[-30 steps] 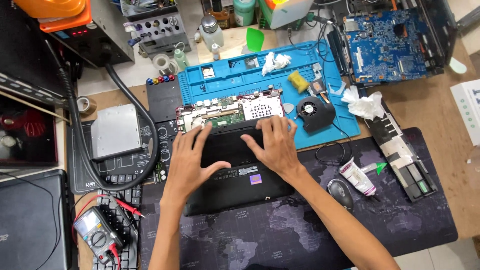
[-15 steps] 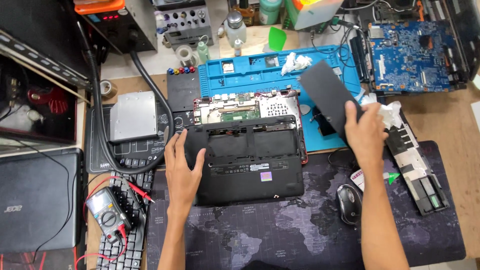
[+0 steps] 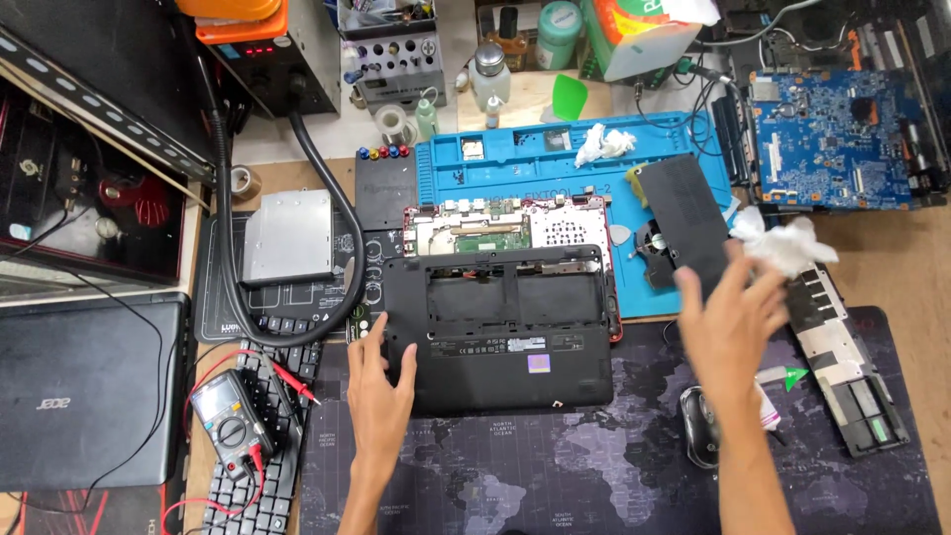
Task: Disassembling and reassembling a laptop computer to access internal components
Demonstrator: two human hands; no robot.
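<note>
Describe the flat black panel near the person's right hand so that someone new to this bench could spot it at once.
Start at the blue work mat at the top centre of the bench and go to its right end. There a flat black cover panel lies tilted, partly over a black fan, just above the right hand. Unlike the crumpled white tissue beside it, it is a plain, matte, thin rectangle.

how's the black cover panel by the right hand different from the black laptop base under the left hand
The cover panel is a small flat plain slab; the laptop base is far larger, with open bays and stickers on it. The panel lies tilted across the blue mat beside the fan; the base sits square, partly on the dark desk mat. The right hand touches the panel's near end; the left hand rests on the base's corner. Both are black plastic.
</note>
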